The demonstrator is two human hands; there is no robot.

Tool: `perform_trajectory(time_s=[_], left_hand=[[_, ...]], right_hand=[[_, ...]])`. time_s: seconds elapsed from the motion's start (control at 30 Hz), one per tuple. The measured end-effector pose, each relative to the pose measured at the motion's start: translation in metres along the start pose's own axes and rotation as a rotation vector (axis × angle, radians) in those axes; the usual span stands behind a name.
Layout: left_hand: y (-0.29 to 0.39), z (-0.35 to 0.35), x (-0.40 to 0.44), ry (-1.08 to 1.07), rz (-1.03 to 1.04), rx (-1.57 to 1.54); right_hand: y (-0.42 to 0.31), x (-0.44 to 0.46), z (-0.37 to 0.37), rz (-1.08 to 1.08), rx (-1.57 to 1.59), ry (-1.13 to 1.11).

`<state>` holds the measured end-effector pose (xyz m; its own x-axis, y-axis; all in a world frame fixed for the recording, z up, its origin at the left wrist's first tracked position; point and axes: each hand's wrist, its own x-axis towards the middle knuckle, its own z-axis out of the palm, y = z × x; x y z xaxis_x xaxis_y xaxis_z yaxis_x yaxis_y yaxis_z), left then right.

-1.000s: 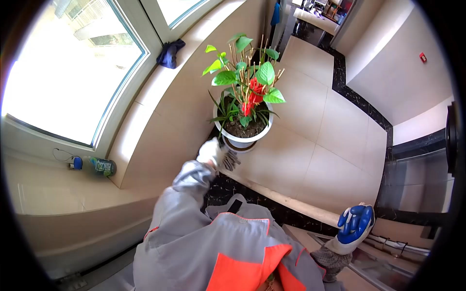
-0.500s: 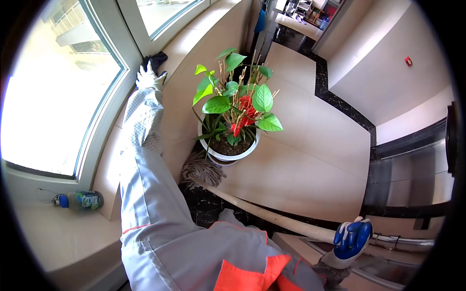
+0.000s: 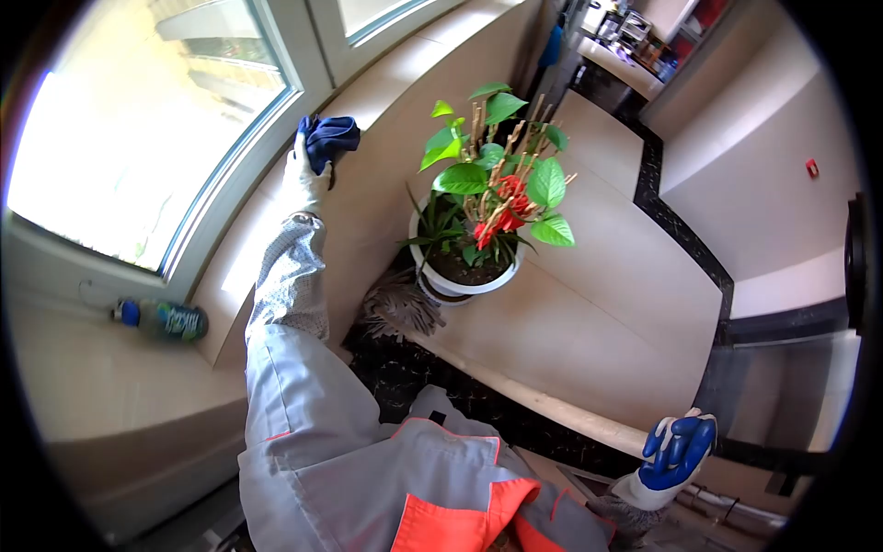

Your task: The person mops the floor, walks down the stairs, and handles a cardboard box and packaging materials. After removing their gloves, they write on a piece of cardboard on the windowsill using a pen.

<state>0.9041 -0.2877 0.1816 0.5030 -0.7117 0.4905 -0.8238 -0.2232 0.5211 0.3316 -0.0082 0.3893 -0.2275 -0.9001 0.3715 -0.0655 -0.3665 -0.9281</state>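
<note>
My left hand (image 3: 308,175), in a white and blue glove, is closed on a dark blue cloth (image 3: 333,140) above the window sill. At the lower right my right hand (image 3: 676,453), in a white glove with blue palm and fingers, is wrapped round the end of a pale wooden mop handle (image 3: 543,405). The grey mop head (image 3: 400,306) lies on the floor beside a white plant pot (image 3: 466,285), which holds green leaves, sticks and a red ribbon.
A plastic bottle (image 3: 175,320) with a blue cap lies on the sill (image 3: 110,368) at the left. A window stands beside the sill. Black-bordered floor tiles (image 3: 589,304) run toward a doorway at the top right, along a curved wall (image 3: 754,156).
From beside the pot, my left hand went up to the sill, took hold of the cloth and lifted it a little. My right hand stays on the handle. The view has shifted.
</note>
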Motion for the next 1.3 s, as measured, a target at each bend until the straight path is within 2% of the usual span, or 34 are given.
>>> perform_trajectory(time_s=[0.03, 0.1, 0.17, 0.23, 0.3, 0.4, 0.43, 0.53, 0.6, 0.67, 0.73, 0.8, 0.87, 0.93, 1.0, 1.03, 1.07, 1.1, 1.17, 1.3], left_hand=[[-0.031, 0.008, 0.000, 0.033, 0.101, 0.111], [-0.035, -0.024, -0.007, -0.048, -0.016, 0.083], [-0.044, -0.039, -0.020, 0.152, -0.084, 0.091], [-0.056, -0.057, -0.036, 0.279, -0.233, -0.206], [-0.079, -0.071, -0.055, 0.290, -0.324, -0.637], [-0.028, -0.149, -0.099, 0.195, -0.477, -1.494], [-0.037, -0.152, -0.106, 0.280, -0.404, -1.658], [-0.012, -0.216, -0.130, 0.321, -0.124, -1.593], [0.006, -0.267, -0.138, 0.311, -0.165, -1.618], [0.003, -0.301, -0.137, 0.511, -0.208, -1.190], [-0.010, -0.329, -0.129, 0.503, -0.174, -1.029], [0.008, -0.352, -0.113, 0.563, -0.304, -1.018], [0.048, -0.380, -0.097, 0.685, -0.616, -1.146], [0.043, -0.387, -0.087, 0.665, -0.472, -0.919], [0.030, -0.388, -0.081, 0.573, -0.202, -0.529], [0.027, -0.389, -0.076, 0.522, -0.080, -0.327], [0.027, -0.392, -0.075, 0.455, 0.045, -0.141], [0.030, -0.396, -0.075, 0.369, 0.159, -0.003], [0.038, -0.403, -0.077, 0.195, 0.377, 0.170], [0.070, -0.412, -0.105, -0.008, 0.628, 0.273]], right_hand=[[0.000, 0.000, -0.003, 0.024, 0.075, -0.026], [-0.001, -0.002, 0.016, -0.025, -0.127, 0.224], [-0.005, 0.001, 0.012, 0.078, 0.034, 0.203], [-0.010, 0.001, 0.019, 0.090, -0.030, 0.208], [-0.004, 0.001, -0.002, 0.071, 0.095, -0.038], [-0.006, 0.003, 0.014, 0.060, -0.037, 0.176], [-0.006, 0.004, 0.013, 0.065, -0.027, 0.144], [-0.007, 0.005, 0.011, 0.075, -0.012, 0.083], [-0.008, 0.004, 0.010, 0.083, -0.046, 0.071], [-0.009, 0.004, 0.011, 0.108, -0.026, 0.094], [-0.005, 0.005, 0.003, 0.103, -0.001, 0.045], [0.002, 0.004, -0.012, 0.078, 0.022, -0.070], [-0.001, 0.004, 0.000, 0.041, -0.043, 0.023], [0.000, 0.006, 0.000, 0.035, 0.011, -0.004], [0.006, 0.005, -0.016, 0.070, 0.165, -0.130], [0.008, 0.003, -0.012, 0.032, 0.032, -0.053], [0.003, 0.004, -0.011, 0.107, 0.099, -0.048], [0.005, 0.005, -0.011, 0.090, 0.117, -0.042], [0.002, 0.003, -0.005, 0.072, 0.007, 0.032], [0.004, 0.000, -0.010, 0.057, 0.156, -0.016]])
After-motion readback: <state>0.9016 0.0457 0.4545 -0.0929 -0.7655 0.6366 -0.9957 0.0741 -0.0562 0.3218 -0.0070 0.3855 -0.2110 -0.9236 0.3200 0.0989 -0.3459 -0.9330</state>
